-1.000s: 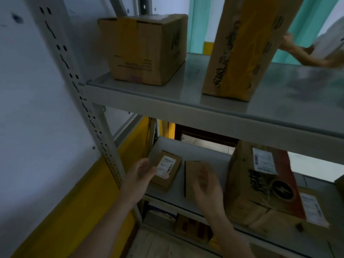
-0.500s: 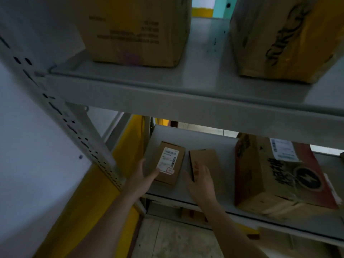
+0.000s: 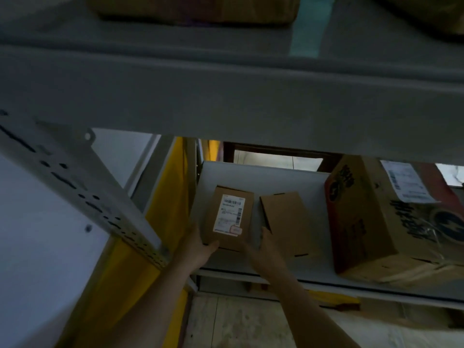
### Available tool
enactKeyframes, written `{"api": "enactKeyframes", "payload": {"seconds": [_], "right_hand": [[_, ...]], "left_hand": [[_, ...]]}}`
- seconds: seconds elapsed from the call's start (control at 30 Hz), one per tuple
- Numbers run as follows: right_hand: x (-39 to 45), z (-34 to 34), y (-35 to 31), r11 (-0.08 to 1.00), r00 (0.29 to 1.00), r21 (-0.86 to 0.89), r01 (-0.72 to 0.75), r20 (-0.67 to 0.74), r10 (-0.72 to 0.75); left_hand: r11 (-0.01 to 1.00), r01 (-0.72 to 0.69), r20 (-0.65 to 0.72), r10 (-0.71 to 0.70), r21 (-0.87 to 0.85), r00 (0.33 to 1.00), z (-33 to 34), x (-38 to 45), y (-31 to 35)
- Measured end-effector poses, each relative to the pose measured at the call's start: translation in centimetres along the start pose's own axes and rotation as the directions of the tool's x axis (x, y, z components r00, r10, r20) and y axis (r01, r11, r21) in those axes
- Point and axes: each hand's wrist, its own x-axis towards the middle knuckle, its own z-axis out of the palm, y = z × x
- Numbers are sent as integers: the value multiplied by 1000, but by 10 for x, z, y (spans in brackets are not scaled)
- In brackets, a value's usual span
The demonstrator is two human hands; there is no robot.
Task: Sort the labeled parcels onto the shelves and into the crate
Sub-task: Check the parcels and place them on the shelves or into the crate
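**Cardboard parcel held at the left end of the lower shelf**

Cardboard, brown and small: that was the labeled parcel (image 3: 229, 217) you had on the lower shelf (image 3: 273, 177), near its left end by the yellow panel (image 3: 173, 197). Its long axis ran from the shelf's front edge toward the back, leaning slightly right at the far end, and the white shipping label (image 3: 230, 213) faced up, with the barcode at the far end and a small red-edged mark at the near end.

Your left hand (image 3: 198, 244) gripped the parcel's near left corner, thumb curled along the front edge. Your right hand (image 3: 263, 249) sat at the near right corner, its fingers (image 3: 263, 233) reaching into the gap between this parcel and the plain brown box (image 3: 283, 222) just beside it; whether they actually closed on the parcel, I could not tell.

That plain box lay flat too, its long axis also running front to back but angled left. Further right stood a large printed carton (image 3: 371, 217) with its own label, tilted. Above, the upper shelf (image 3: 226, 96) carried more cartons, only partly visible.
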Motion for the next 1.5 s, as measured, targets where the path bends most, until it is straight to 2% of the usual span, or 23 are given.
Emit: {"api": "enactKeyframes", "payload": {"seconds": [0.17, 0.37, 0.7, 0.93, 1.2, 1.37, 1.5], "right_hand": [[29, 19, 10, 999, 999, 41, -7, 50, 5], [38, 30, 11, 994, 995, 73, 84, 48, -87], [9, 12, 6, 986, 989, 97, 139, -73, -132], [-33, -27, -16, 967, 966, 106, 233, -140, -218], [-120, -68, -48, 894, 885, 113, 434, -241, -399], [-164, -83, -50, 863, 868, 159, 479, -231, -440], [-183, -89, -48, 857, 855, 115, 502, -217, -471]], "left_hand": [[1000, -20, 38, 20, -1, 999, 17, 27, -6], [1000, -26, 81, 27, -4, 996, 27, 40, -24], [993, -114, -42, 114, 10, 993, 14, 8, -1], [968, -251, -62, 252, 27, 966, -19, -42, 37], [910, -406, -81, 400, -85, 913, -54, -130, 82], [868, -496, -103, 490, -38, 866, -62, -179, 91], [856, -517, -118, 515, 14, 849, -64, -198, 89]]}}
